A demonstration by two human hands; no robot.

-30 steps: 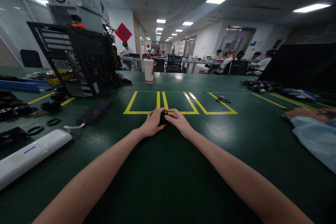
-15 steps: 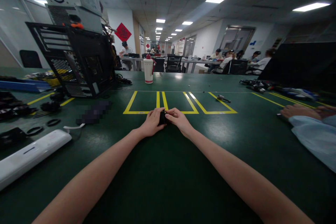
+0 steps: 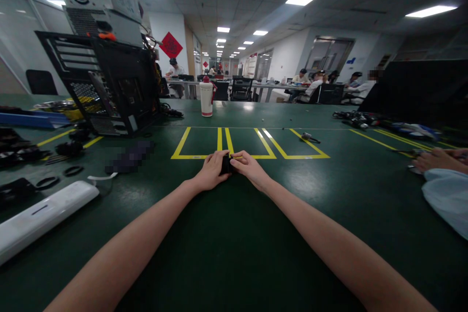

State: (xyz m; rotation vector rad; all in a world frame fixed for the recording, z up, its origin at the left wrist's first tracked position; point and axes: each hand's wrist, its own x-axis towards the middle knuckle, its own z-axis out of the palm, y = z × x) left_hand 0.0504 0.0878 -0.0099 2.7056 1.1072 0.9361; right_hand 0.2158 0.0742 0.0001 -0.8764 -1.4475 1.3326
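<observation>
In the middle of the green table, my left hand [image 3: 212, 170] is closed around a small black object [image 3: 225, 165], its thumb along the near side and its fingers over the top. The object's kind cannot be made out. My right hand [image 3: 247, 165] is pinched at the object's right side, thumb and forefinger together near its top edge. What lies between those fingertips is too small to name. Both hands sit low at the table, just in front of the yellow tape lines [image 3: 241, 157].
An open computer case [image 3: 109, 83] with power supplies on top stands at the left. Nearer are a white power strip [image 3: 47, 219] and cables. A white bottle [image 3: 206, 100] stands behind my hands, a small dark part [image 3: 310, 137] lies right. A co-worker's hands [image 3: 437, 160] are far right.
My hands stay almost still around the small black object. At the far right, the co-worker's hands and blue sleeve have shifted to the right.
</observation>
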